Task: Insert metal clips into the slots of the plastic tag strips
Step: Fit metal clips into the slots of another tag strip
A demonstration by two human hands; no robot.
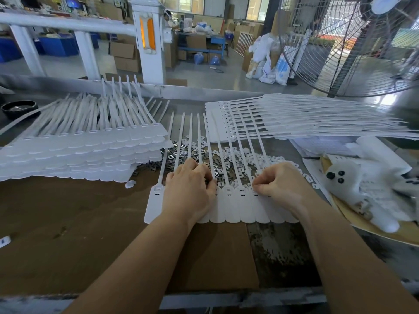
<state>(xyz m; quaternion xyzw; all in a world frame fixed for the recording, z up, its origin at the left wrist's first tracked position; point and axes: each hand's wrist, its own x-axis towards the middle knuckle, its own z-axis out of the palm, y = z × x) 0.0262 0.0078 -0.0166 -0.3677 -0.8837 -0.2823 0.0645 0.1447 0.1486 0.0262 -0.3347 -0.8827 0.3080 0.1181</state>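
Left grip (189,184): fingers curling down tight at the slot end of the tag strip (229,209), knuckles up, tips pressing near a slot; prob pinching a clip but it's too hidden to tell. Right grip (280,183): thumb & forefinger closing to a pinch right on a slot toward the strip's right end, other fingers tucked under; what's in the pinch is too small to make out. Both forearms are reaching in from the near desk edge, wrists lying low over the strip's flat tag ends, left forearm angling in from the lower left.

The tag strip is lying flat on brown cardboard (90,234) on the desk (283,250), tails pointing away from the person. Just beyond the strip's slots, under the tails: a loose pile of metal clips (192,155) w/ small white plastic bits mixed in to the right. Left of the strip, a tall stack of strips (79,152). Beyond-right of it, another stack (306,118) fanning out. Far right of the strip, a white glove (367,189) sitting on paper.
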